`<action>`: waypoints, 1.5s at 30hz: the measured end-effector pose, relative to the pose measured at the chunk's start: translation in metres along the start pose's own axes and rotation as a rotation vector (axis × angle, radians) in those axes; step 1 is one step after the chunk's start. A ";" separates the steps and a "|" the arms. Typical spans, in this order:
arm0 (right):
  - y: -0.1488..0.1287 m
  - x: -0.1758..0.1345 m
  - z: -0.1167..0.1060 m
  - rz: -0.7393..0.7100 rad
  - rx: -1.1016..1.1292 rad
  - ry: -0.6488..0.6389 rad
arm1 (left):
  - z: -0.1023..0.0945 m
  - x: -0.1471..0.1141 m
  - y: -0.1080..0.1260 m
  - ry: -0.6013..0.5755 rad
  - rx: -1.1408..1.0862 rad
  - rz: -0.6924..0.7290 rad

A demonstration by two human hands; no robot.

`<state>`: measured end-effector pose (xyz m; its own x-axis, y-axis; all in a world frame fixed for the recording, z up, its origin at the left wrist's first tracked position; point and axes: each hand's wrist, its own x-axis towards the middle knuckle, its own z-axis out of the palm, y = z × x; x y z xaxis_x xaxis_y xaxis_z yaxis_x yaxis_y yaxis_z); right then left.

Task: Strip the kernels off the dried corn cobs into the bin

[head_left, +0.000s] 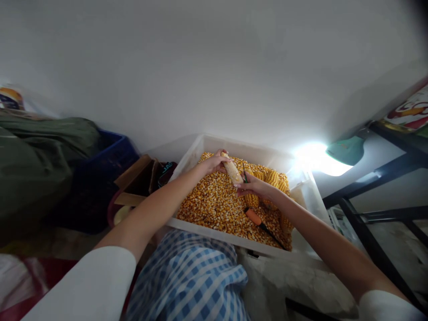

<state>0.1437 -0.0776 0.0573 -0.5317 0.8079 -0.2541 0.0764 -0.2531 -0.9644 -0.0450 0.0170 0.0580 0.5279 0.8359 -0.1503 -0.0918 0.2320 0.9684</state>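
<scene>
A pale, mostly bare corn cob (231, 170) is held tilted above a plastic bin of loose kernels. My left hand (216, 162) is closed around its upper end. At the lower end, my right hand (254, 186) has its fingers against the cob, and a thin dark tool with a bit of green (245, 174) sticks up from its grip. Loose corn kernels (210, 200) fill much of the bin. Several full yellow ears of corn (272, 179) lie beside my right hand, partly hidden by it. Below them, an orange-handled screwdriver-like tool (253, 217) rests on the kernels.
The translucent bin (207, 228) stands against a pale wall. A lit lamp (344, 156) is at its right, near a dark metal rack (357, 218). To the left are an open cardboard box (135, 178) and a blue crate (117, 149). Blue checked cloth (187, 276) lies in front.
</scene>
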 end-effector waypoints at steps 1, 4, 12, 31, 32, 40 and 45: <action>0.000 0.000 0.000 0.010 -0.014 -0.003 | 0.000 0.000 0.000 -0.003 0.002 -0.001; 0.000 0.003 0.003 0.064 -0.071 0.043 | 0.003 0.001 -0.002 -0.009 0.034 0.014; 0.014 0.014 0.012 0.086 -0.066 0.295 | 0.014 -0.004 -0.007 -0.078 0.177 0.066; 0.010 0.011 0.000 0.050 0.017 0.211 | 0.001 0.001 -0.006 -0.125 0.020 0.017; 0.009 0.010 0.000 0.045 0.017 0.191 | 0.001 0.001 -0.005 -0.127 0.012 0.021; 0.006 0.008 -0.005 0.077 0.098 0.101 | 0.002 -0.011 0.009 -0.218 -0.062 -0.010; 0.002 0.011 -0.010 0.070 0.246 0.162 | 0.006 -0.017 0.017 -0.218 -0.129 0.013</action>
<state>0.1461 -0.0644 0.0515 -0.3889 0.8536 -0.3466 -0.1088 -0.4162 -0.9028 -0.0505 0.0036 0.0783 0.6944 0.7154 -0.0774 -0.1995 0.2947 0.9345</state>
